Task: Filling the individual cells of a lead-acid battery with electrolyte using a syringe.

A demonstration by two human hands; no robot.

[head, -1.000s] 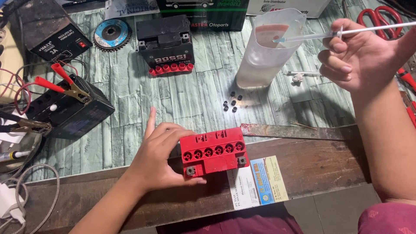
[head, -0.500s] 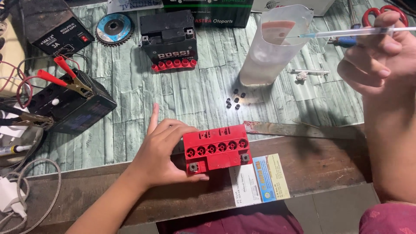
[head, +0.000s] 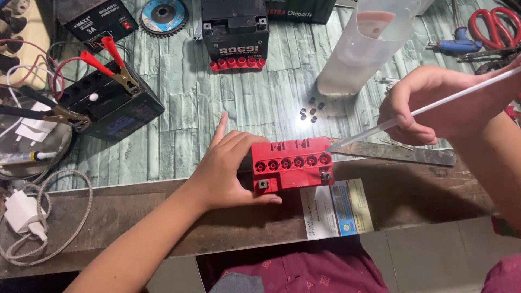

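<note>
Head view: the left hand [head: 225,171] grips the left side of a small red battery [head: 292,165], fingers wrapped around its edge with the index finger stretched out, and the battery stands at the near edge of the table [head: 179,125]. The right hand [head: 434,103] pinches a thin clear pipette [head: 412,115] between closed fingers, its tip touching the battery's upper right corner. Small black caps [head: 311,112] lie just behind the battery, near a clear plastic jug [head: 363,49].

The scene is viewed by a single head-worn camera, aimed steeply down at close range onto the workbench [head: 179,108], with no second view offered.
</note>
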